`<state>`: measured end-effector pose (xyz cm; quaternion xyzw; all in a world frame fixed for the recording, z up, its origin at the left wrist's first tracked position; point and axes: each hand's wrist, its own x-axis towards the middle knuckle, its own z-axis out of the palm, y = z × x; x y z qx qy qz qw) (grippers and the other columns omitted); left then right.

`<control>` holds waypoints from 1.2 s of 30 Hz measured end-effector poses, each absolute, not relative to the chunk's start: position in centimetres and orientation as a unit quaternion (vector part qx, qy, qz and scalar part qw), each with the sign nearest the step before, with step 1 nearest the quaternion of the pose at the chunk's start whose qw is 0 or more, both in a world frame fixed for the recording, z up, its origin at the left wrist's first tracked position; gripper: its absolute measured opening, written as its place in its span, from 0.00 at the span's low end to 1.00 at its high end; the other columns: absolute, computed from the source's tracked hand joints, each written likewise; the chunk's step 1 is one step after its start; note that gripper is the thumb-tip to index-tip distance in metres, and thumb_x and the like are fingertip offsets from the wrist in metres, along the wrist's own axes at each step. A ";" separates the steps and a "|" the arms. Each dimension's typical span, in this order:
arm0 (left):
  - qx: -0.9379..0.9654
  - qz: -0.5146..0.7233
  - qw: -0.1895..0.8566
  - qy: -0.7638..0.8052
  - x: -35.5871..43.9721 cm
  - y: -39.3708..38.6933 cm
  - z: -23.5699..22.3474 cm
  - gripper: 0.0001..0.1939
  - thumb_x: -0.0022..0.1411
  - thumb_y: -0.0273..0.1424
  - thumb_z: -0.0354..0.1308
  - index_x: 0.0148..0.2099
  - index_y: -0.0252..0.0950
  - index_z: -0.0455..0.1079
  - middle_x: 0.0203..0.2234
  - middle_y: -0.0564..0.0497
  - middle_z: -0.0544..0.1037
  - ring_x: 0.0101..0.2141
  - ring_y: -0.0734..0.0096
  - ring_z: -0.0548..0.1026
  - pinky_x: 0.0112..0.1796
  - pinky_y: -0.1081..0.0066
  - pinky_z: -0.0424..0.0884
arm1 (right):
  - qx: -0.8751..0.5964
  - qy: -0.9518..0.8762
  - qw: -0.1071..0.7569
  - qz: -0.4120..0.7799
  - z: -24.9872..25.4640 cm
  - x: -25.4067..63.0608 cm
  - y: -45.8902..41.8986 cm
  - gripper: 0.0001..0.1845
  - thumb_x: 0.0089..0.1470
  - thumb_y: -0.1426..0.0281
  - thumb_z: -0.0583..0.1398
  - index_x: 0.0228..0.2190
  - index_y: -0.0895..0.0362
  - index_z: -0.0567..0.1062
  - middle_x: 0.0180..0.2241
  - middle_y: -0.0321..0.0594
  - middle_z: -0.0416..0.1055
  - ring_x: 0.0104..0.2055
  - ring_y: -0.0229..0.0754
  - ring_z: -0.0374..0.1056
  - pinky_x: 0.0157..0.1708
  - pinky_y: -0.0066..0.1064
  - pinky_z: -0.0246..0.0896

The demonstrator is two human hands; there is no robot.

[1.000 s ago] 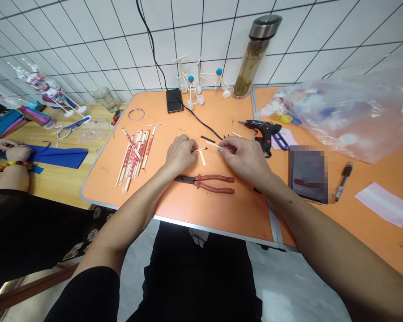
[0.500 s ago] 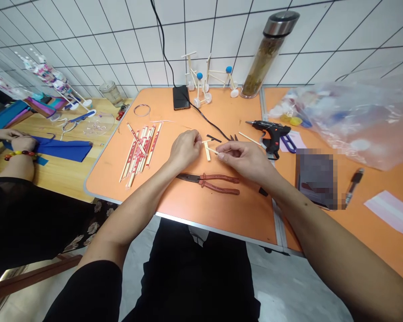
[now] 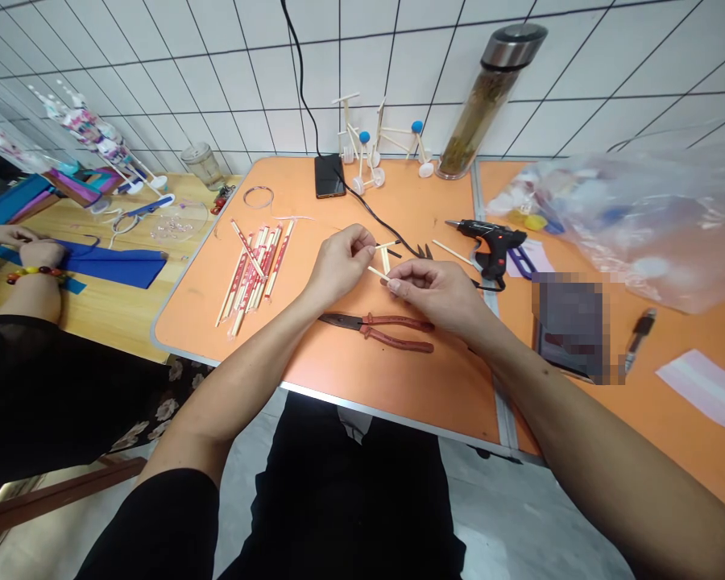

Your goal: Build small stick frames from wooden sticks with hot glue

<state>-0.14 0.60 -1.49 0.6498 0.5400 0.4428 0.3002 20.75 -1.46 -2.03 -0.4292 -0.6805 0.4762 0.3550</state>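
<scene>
- L hand (image 3: 340, 264): narrow pinch, fingertips closed near the end of a small pale wooden stick frame (image 3: 385, 259), which sits at centre of view, just above the pliers.
- R hand (image 3: 432, 292): narrow pinch, fingertips (image 3: 395, 283) on a thin pale wooden stick (image 3: 378, 274), its far end near the frame. Whether the two touch: cannot tell.
- Done: two pale stick models w/ blue ball tops and round white wheels (image 3: 362, 149) stand at upper centre, by the white tile wall.
- Left: the frame in hand shows no wheels or blue ball so far; a heap of long wooden sticks in red-and-white paper sleeves (image 3: 254, 274) lies left of centre on the orange table (image 3: 338, 379).
- Tools: red-handled steel pliers (image 3: 374, 325) lie below the hands, in neither hand; a black hot glue gun (image 3: 489, 242) lies right of centre, also in neither hand.
- Also on table: black phone (image 3: 329, 176) at top centre, black cable (image 3: 368, 216) running from it toward the glue gun, clear plastic bag (image 3: 628, 225) at right.
- Far left: a co-worker's hands (image 3: 39, 254) rest on a blue fabric sheet (image 3: 109, 268), on a separate wooden table.
</scene>
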 end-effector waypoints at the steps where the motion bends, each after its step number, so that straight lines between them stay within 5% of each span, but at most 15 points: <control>1: 0.638 0.454 0.320 0.534 -0.1 0.7 -1.5 0.07 0.64 0.21 0.61 0.36 0.39 0.72 0.29 0.55 0.78 0.33 0.68 0.75 0.39 0.67 0.69 | -0.430 -0.677 0.362 0.475 -2.0 20.7 -1.5 0.13 0.56 0.58 0.71 0.34 0.56 0.85 0.30 0.40 0.81 0.30 0.41 0.70 0.31 0.33 0.63; 8: 0.478 0.543 0.484 0.493 0.0 0.8 -1.2 0.17 0.59 0.21 0.65 0.51 0.38 0.73 0.35 0.54 0.81 0.33 0.73 0.79 0.38 0.72 0.72 | -0.451 -0.633 0.422 0.466 -1.6 20.7 -1.6 0.12 0.54 0.59 0.73 0.35 0.54 0.85 0.33 0.41 0.82 0.34 0.44 0.74 0.36 0.36 0.71; 17: 0.385 0.456 0.684 0.419 0.6 0.2 -2.0 0.11 0.58 0.33 0.77 0.40 0.34 0.83 0.33 0.50 0.84 0.29 0.78 0.78 0.36 0.75 0.77 | -0.433 -0.621 0.447 0.476 -1.7 20.7 -1.3 0.17 0.52 0.54 0.75 0.34 0.53 0.84 0.33 0.40 0.81 0.32 0.42 0.73 0.34 0.35 0.73; 28: 0.383 0.470 0.663 0.439 1.2 0.1 -2.2 0.22 0.39 0.36 0.87 0.33 0.34 0.82 0.27 0.53 0.81 0.26 0.79 0.75 0.32 0.75 0.73 | -0.409 -0.656 0.427 0.470 -1.7 20.7 -1.3 0.11 0.56 0.61 0.70 0.34 0.56 0.84 0.32 0.39 0.81 0.32 0.39 0.69 0.36 0.33 0.66; 36: 0.401 0.470 0.652 0.439 1.5 0.0 -2.0 0.19 0.41 0.34 0.86 0.30 0.32 0.81 0.24 0.53 0.79 0.24 0.79 0.73 0.30 0.76 0.71 | -0.400 -0.673 0.400 0.477 -1.7 20.8 -1.4 0.12 0.57 0.60 0.69 0.35 0.56 0.84 0.31 0.38 0.80 0.31 0.39 0.68 0.35 0.33 0.62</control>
